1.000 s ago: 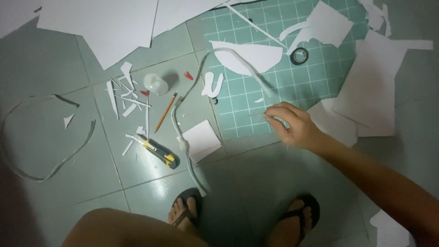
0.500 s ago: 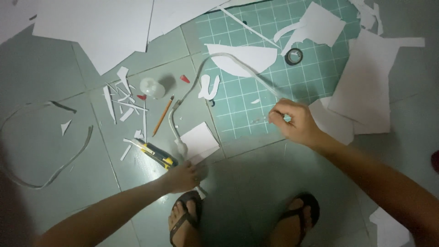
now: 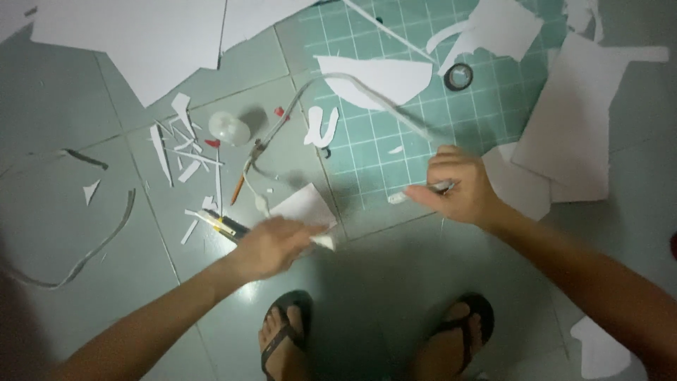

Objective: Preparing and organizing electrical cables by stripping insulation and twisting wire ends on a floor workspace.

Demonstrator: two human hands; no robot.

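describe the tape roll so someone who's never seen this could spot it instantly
Find the green cutting mat with its white grid at the top of the floor. Near its upper right part, beside a white paper cutout, lies the tape roll. It is the only small dark ring there; everything around it is flat white paper.

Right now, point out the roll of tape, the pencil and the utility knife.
roll of tape [image 3: 459, 75], head view, on its dark ring.
pencil [image 3: 238, 190], head view, on its orange shaft.
utility knife [image 3: 227, 226], head view, on its yellow-and-black body.

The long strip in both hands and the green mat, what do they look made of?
Strip: likely thin white paper or card, matte; it bows in a loose arc between the left hand and right hand. Mat: probably rubbery plastic, smooth, with a printed grid.
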